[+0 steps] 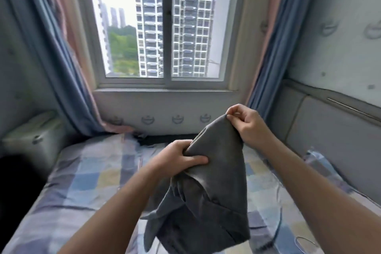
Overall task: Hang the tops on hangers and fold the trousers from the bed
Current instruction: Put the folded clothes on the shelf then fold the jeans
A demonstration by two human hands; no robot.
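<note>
Two hands are holding a dark grey cloth garment (212,187) above the blue-and-yellow checked bed sheet (88,171), the left hand (181,156) gripping a bunched edge and the right hand (245,123) pinching its top corner, before a white-framed window (167,82) with blue-and-pink curtains (61,68).

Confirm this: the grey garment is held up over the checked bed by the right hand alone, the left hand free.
Wrong in one respect: the left hand is not free. In the head view it grips the grey garment too, below the right hand, which pinches the top edge, over the checked bed.
</note>
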